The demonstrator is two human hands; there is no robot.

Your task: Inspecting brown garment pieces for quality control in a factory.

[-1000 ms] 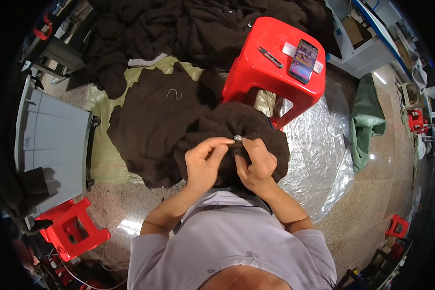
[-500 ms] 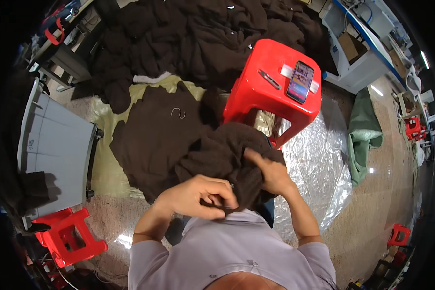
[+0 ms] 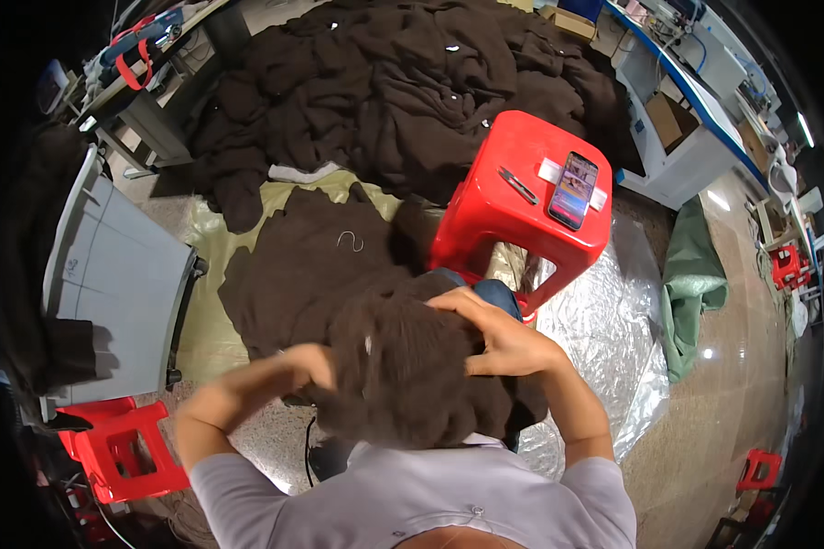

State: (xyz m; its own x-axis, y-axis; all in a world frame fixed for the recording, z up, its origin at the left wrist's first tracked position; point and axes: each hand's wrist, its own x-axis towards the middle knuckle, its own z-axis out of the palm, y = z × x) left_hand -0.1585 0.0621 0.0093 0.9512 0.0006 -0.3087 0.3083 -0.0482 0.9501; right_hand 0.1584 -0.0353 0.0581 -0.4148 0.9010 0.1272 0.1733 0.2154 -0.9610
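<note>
A bunched dark brown piece of soft cloth (image 3: 398, 371), partly smeared by motion, is gathered over my lap. My right hand (image 3: 513, 340) grips its right side, with fingers over the top and the thumb lower down. At the cloth's left edge is my left hand (image 3: 309, 368); motion blurs its fingers, so its hold does not show. More brown cloth (image 3: 293, 261) lies spread just beyond, with a pale curved thread (image 3: 350, 242) on it. A red plastic stool (image 3: 513, 229) ahead to the right carries a phone (image 3: 573, 190) and small thread snips (image 3: 519, 186).
A large heap of brown cloth (image 3: 384, 82) covers the floor ahead. At left stand a grey wheeled bin (image 3: 110, 284) and another red stool (image 3: 128, 453). Clear plastic sheeting (image 3: 604, 329) and a green sheet (image 3: 691, 284) lie at right, near a blue-edged worktable (image 3: 677, 82).
My left hand has moved left, away from the middle of the cloth. The bunched cloth has spread and shifted toward me. My right hand has moved slightly left. The whole view has tilted a little upward.
</note>
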